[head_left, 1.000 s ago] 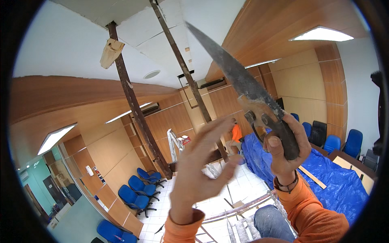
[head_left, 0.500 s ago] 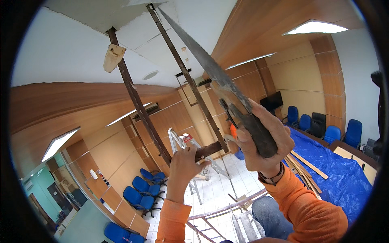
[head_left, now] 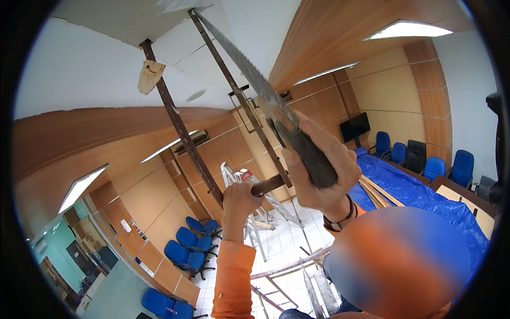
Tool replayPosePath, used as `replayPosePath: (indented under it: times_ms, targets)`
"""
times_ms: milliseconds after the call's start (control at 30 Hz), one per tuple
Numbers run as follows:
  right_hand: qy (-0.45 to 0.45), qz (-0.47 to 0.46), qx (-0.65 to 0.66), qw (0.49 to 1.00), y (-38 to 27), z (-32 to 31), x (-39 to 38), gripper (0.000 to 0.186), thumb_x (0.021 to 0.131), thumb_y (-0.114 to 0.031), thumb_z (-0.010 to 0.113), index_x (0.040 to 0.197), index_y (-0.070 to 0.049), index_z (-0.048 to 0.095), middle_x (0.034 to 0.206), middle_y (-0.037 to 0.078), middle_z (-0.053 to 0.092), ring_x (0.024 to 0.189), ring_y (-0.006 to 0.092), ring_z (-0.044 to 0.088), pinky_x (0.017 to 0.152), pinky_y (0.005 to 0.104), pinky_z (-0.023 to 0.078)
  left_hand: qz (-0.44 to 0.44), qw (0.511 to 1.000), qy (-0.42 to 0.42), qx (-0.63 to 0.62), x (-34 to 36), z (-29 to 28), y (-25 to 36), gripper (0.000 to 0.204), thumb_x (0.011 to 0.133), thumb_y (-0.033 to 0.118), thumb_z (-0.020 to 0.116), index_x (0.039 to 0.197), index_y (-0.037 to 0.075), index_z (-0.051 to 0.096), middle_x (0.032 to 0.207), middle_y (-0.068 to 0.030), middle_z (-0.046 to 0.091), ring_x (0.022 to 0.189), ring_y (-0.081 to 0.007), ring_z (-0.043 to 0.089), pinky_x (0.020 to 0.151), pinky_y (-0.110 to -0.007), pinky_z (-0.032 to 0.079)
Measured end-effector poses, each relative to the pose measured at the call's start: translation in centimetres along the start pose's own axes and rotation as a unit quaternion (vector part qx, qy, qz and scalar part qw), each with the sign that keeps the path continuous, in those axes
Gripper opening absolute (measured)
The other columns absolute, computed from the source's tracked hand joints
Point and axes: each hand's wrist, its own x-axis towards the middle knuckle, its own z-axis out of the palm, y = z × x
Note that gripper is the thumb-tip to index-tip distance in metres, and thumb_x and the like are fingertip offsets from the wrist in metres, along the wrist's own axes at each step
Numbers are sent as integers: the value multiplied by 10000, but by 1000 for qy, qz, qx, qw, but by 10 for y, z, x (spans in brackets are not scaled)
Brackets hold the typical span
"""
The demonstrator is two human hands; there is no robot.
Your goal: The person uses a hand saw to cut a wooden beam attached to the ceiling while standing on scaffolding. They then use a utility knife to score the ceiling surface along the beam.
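Handsaw (head_left: 242,63), right hand (head_left: 341,164) | brown poles (head_left: 183,127) ahead | stepladder (head_left: 284,210), blue chairs (head_left: 183,256) beyond

Tilted grey saw (head_left: 258,84), brown crossbar (head_left: 269,185)

Counted: one long grey-bladed handsaw with a dark handle (head_left: 265,90), two long dark-brown posts (head_left: 183,127), one short brown crossbar (head_left: 268,184), one pale wooden block (head_left: 150,77), one silver stepladder (head_left: 229,175), one black flat screen (head_left: 355,127), one crumpled blue plastic sheet (head_left: 425,199), four bright white ceiling lights (head_left: 409,30). Three blue wheeled chairs (head_left: 194,239) stand at left; four blue high-backed chairs (head_left: 461,166) and one black padded chair (head_left: 415,155) at right.
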Motion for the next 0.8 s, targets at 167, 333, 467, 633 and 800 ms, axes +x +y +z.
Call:
replayPosePath:
  times_ms: [167, 333, 467, 633, 800]
  targets:
    - [44, -24, 40, 998, -3, 20, 8, 460, 817, 27, 787, 1250, 129, 670, 1151, 275, 749, 931, 270, 788, 786, 291, 600, 2, 1000, 23, -5, 0, 6, -2, 267, 734, 292, 768, 882, 70, 791, 826, -186, 752, 838, -371, 740, 812, -472, 590]
    - [69, -54, 32, 996, -2, 21, 8, 519, 765, 67, 787, 1269, 103, 670, 1109, 244, 767, 823, 258, 796, 684, 266, 595, -12, 1000, 21, 7, -1, 7, -2, 265, 720, 277, 777, 880, 67, 787, 822, -193, 749, 835, -373, 738, 814, -471, 590]
    - [20, -51, 0, 998, 7, 24, 8, 509, 775, 73, 779, 1271, 99, 672, 1109, 233, 770, 839, 254, 796, 698, 268, 598, 10, 999, 44, -15, 0, 9, -1, 257, 724, 277, 769, 868, 64, 768, 823, -186, 748, 837, -374, 736, 810, -474, 588]
    - [39, -25, -17, 999, 11, 31, 19, 503, 793, 67, 782, 1283, 79, 668, 1098, 226, 768, 822, 257, 792, 685, 277, 596, 9, 998, 42, -35, -3, 7, 1, 229, 737, 256, 741, 859, 62, 754, 825, -181, 743, 844, -378, 732, 806, -478, 586]
    - [57, -39, -15, 998, 5, 49, 37, 484, 814, 55, 779, 1283, 68, 663, 1107, 236, 760, 839, 264, 792, 703, 286, 600, 1, 999, 40, -22, -3, 4, 2, 218, 731, 237, 732, 863, 65, 753, 864, -186, 745, 859, -377, 731, 809, -477, 588]
